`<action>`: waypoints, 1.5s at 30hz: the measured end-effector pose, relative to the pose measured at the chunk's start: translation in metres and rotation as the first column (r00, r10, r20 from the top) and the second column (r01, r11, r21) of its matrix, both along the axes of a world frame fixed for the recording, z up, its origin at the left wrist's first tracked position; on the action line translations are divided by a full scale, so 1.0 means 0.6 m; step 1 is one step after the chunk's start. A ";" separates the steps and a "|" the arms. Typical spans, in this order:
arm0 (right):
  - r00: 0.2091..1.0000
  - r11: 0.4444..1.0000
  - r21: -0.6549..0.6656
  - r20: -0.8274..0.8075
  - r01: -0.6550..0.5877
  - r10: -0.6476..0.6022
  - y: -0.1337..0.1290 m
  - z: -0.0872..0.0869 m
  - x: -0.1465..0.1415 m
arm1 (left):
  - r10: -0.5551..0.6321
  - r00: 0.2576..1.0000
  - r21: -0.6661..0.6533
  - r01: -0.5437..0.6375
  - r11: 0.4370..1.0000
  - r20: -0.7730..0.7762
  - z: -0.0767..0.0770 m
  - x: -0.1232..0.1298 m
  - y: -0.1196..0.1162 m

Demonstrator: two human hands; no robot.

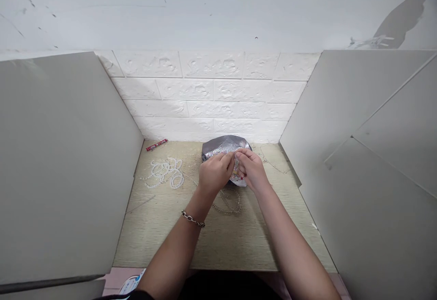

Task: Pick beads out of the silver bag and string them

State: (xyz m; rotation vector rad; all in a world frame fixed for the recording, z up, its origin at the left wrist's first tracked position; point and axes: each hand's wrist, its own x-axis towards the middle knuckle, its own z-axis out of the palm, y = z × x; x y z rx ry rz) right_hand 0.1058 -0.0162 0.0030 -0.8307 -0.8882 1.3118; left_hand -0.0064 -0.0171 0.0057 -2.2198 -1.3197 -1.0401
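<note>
My left hand (215,170) and my right hand (251,167) meet over a silver foil pouch (227,143). The fingertips of both are pinched together, and what lies between them is too small to make out. Small coloured bits show in the pouch just under my fingers. Below the hands, a loop of clear beads (228,206) rests on the table. To the left lies a tangle of white bead strands (165,172), from which a thin beaded string runs toward my left hand. A chain bracelet is round my left wrist.
A red narrow packet (157,145) lies at the table's back left. Thin thread (276,167) trails at the right, and a thin needle-like piece (140,203) lies at the left. Grey panels (68,163) wall in both sides, with a white brick-pattern wall (211,88) behind.
</note>
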 end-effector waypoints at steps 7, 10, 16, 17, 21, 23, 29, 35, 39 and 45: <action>0.999 1.000 0.000 0.035 0.025 -0.025 0.002 -0.001 -0.002 | -0.003 1.000 -0.037 0.004 0.999 0.014 0.000 0.001 0.001; 0.998 0.999 -0.012 0.048 0.038 -0.037 0.003 -0.002 -0.002 | 0.014 1.000 -0.038 -0.014 0.999 -0.008 -0.003 -0.002 0.003; 1.000 0.999 -0.038 0.015 -0.001 0.001 0.002 0.000 0.000 | 0.011 0.997 -0.037 -0.014 0.999 -0.081 -0.005 -0.009 0.006; 1.000 0.999 -0.048 0.003 -0.014 0.014 0.002 -0.001 0.001 | 0.010 0.996 -0.039 -0.014 0.999 -0.093 -0.006 -0.009 0.007; 0.997 0.991 -0.107 -0.045 -0.075 0.070 0.005 -0.005 0.006 | 0.004 0.990 -0.034 -0.009 0.999 -0.139 -0.007 -0.011 0.008; 0.993 0.985 -0.132 -0.060 -0.112 0.104 0.007 -0.007 0.010 | 0.002 0.988 -0.018 -0.005 1.000 -0.157 -0.006 -0.011 0.007; 0.982 0.973 -0.152 -0.095 -0.177 0.163 0.005 -0.006 0.017 | -0.010 0.988 -0.007 0.009 1.000 -0.154 -0.005 -0.011 0.007; 0.994 0.988 -0.114 -0.035 -0.105 0.102 0.004 -0.002 0.013 | -0.012 0.991 0.008 0.014 1.000 -0.132 -0.010 -0.010 0.010; 0.999 0.998 -0.054 0.045 -0.026 0.028 0.002 0.001 0.008 | -0.011 0.994 0.000 0.011 1.000 -0.107 -0.010 -0.009 0.010; 0.982 1.000 0.010 0.186 0.027 -0.029 0.005 -0.004 0.005 | -0.028 1.000 -0.050 0.027 0.998 -0.012 -0.008 -0.005 0.009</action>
